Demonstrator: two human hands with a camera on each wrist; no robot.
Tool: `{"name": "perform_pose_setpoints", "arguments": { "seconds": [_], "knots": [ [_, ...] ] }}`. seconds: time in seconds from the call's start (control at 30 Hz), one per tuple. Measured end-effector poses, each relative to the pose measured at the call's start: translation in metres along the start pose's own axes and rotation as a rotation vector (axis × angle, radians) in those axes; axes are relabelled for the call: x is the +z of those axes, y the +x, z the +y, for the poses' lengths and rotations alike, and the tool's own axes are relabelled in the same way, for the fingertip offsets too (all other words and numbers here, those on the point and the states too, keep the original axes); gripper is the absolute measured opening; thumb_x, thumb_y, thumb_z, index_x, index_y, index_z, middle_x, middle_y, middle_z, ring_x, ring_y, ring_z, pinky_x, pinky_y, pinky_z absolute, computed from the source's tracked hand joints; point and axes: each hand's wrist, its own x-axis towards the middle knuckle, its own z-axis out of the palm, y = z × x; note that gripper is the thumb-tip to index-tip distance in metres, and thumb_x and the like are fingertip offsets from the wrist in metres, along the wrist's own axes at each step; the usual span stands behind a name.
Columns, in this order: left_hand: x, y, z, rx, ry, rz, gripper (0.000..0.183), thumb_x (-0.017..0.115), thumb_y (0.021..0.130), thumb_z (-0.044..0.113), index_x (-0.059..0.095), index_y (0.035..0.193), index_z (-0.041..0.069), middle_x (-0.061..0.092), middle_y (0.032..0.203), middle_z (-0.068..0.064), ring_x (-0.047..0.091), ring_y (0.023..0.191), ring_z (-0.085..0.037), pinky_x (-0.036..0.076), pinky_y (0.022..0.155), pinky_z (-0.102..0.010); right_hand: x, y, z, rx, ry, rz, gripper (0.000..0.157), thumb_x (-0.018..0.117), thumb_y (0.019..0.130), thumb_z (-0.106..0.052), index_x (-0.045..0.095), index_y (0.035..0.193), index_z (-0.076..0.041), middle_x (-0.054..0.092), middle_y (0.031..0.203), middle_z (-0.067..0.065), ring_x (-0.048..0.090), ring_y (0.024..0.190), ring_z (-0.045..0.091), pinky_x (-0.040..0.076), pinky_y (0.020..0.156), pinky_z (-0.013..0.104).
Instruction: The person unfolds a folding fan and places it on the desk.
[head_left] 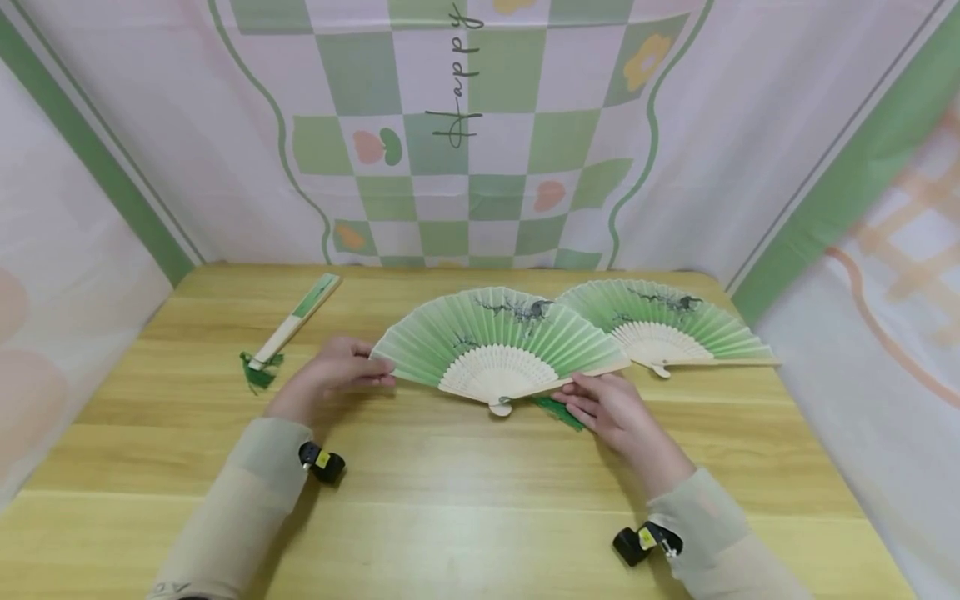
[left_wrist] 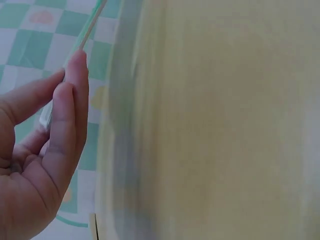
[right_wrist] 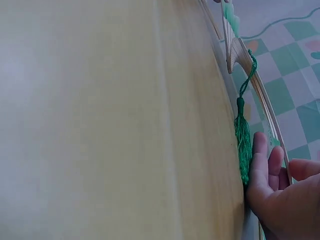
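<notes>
The left hand [head_left: 333,371] pinches with its fingers [left_wrist: 77,100] one edge of an open fan [head_left: 498,371]; the right hand [head_left: 617,410] pinches the other edge, beside a green tassel [right_wrist: 243,145].

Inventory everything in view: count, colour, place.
Flat wood-grain table: 1, yellow-brown, centre
Open pleated fan with pale slats: 1, green, centre, held
Matching open fan: 1, green, right rear
Closed slim fan with pale slats: 1, green, left rear
Green thread tassels: 2, green, closed fan's near end; below held fan
Printed fabric drapes: count unclear, white-green-pink, behind and both sides
Small wrist cameras: 2, black and yellow, one per wrist
Long fabric sleeves: 2, pale grey-beige, forearms
Left grip: 1, bare hand, held fan's left end
Right grip: 1, bare hand, held fan's right end
</notes>
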Motion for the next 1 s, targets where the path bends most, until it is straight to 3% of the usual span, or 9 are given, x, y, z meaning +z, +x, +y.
{"name": "perform_pose_setpoints", "arguments": {
  "seconds": [0.23,0.47,1.0],
  "knots": [
    [0.0,-0.004,-0.002,-0.004,0.072,-0.091,0.009,0.064,0.095,0.003,0.066,0.095,-0.006,0.073,0.076,-0.004,0.07,0.07,-0.011,0.058,0.069,-0.02,-0.005,-0.008,0.003,0.019,0.008,-0.05,0.019,0.045,0.107,-0.018,0.058,0.104,-0.004,0.073,0.091,-0.001,0.072,0.091,0.008,0.056,0.085,0.021],
    [-0.004,-0.006,0.003,-0.014,0.189,-0.133,0.01,0.065,0.094,0.005,0.064,0.087,-0.002,0.072,0.077,-0.006,0.07,0.069,-0.011,0.059,0.07,-0.022,-0.015,-0.014,0.004,0.06,-0.024,-0.096,0.028,0.045,0.107,-0.02,0.068,0.098,-0.009,0.074,0.092,-0.001,0.072,0.094,0.01,0.056,0.085,0.021],
    [-0.006,-0.01,0.003,-0.09,0.269,-0.185,0.016,0.066,0.095,0.011,0.065,0.082,0.001,0.073,0.073,-0.003,0.068,0.063,-0.009,0.054,0.06,-0.017,-0.025,-0.02,0.009,0.11,0.001,-0.176,0.022,0.038,0.108,-0.021,0.057,0.107,-0.01,0.075,0.095,0.0,0.073,0.094,0.012,0.056,0.084,0.021]
  ]
}}
